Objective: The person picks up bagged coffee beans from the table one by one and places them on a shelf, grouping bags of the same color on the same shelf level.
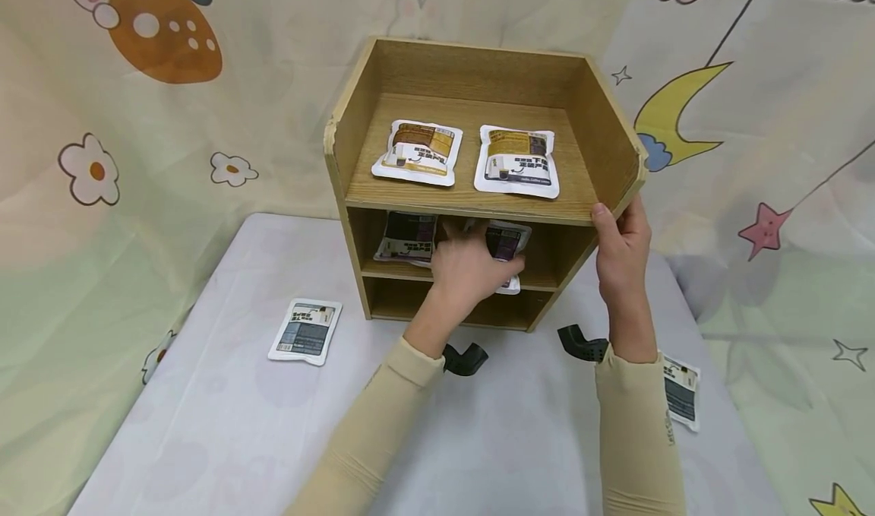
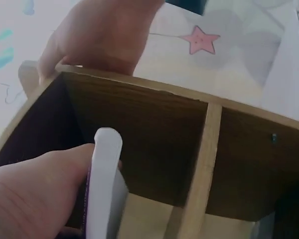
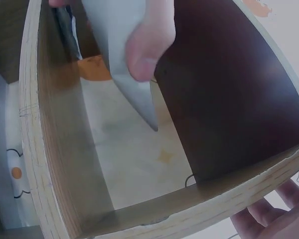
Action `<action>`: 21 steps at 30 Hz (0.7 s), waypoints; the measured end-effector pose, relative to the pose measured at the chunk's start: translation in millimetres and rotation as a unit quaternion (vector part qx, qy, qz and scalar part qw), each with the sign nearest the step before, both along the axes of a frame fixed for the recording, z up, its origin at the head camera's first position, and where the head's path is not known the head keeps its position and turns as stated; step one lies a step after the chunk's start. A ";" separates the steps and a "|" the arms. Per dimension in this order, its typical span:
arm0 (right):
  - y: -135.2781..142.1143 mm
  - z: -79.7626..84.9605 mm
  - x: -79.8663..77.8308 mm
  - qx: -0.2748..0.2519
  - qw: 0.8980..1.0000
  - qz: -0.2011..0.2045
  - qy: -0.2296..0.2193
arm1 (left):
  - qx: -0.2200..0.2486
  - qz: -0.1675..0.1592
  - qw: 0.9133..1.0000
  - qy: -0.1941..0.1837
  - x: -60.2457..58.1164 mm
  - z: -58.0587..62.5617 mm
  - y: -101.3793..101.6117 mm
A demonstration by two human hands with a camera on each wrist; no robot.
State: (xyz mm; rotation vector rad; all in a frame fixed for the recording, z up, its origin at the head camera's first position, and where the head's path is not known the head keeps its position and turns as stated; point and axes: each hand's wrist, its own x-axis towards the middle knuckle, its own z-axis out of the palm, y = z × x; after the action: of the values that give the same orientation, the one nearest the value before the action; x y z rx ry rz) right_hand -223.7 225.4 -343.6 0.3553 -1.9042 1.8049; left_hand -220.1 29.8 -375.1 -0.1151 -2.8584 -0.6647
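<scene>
In the head view my left hand reaches into the middle level of a wooden shelf unit. It pinches a white sealed packet with a purple label; the left wrist view shows this packet edge-on beside the thumb. A dark-labelled packet lies left of that hand on the same level. My right hand grips the right side wall near its front corner, thumb in front. Two brown-and-yellow packets, one left and one right, lie on the top level.
On the white-covered table, a blue-labelled packet lies left of the shelf. Another packet is partly behind the right sleeve. Black curved mounts stick out at the left wrist and right wrist. A patterned cloth hangs behind.
</scene>
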 end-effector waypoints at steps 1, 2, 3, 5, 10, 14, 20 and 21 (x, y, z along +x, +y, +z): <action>0.3 0.0 -0.3 -0.002 1.000 0.000 0.002 | 0.003 0.003 1.000 0.001 -2.3 -0.7 1.1; 0.6 0.0 -0.3 -0.002 1.000 0.001 0.004 | 0.003 0.006 1.000 -0.003 -4.6 -1.3 2.4; 0.8 0.1 -0.2 -0.002 1.000 0.002 0.006 | 0.003 0.011 1.000 -0.006 -7.1 -2.6 3.9; 1.1 0.6 -0.1 -0.002 1.000 0.003 0.009 | -0.001 0.024 1.000 -0.018 -12.0 -3.6 7.3; 1.9 0.6 0.8 0.004 1.000 0.002 0.010 | -0.008 0.036 0.999 -0.028 -21.6 -2.4 17.7; 1.8 0.8 0.5 0.000 1.000 0.005 0.010 | -0.003 0.036 0.999 -0.027 -25.0 -1.0 23.4; 0.8 -0.2 -0.9 -0.002 1.000 0.008 0.012 | 0.003 0.031 0.999 -0.029 -26.0 0.6 24.4; 0.6 -0.4 -0.8 -0.001 1.000 0.007 0.011 | 0.004 0.030 0.999 -0.025 -25.9 0.1 24.2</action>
State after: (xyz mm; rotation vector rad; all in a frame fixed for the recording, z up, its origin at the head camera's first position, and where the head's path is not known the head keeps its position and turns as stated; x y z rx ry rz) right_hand -224.5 226.1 -344.0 0.3870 -1.8907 1.8043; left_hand -246.0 54.0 -375.1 -0.0129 -2.8939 -0.6766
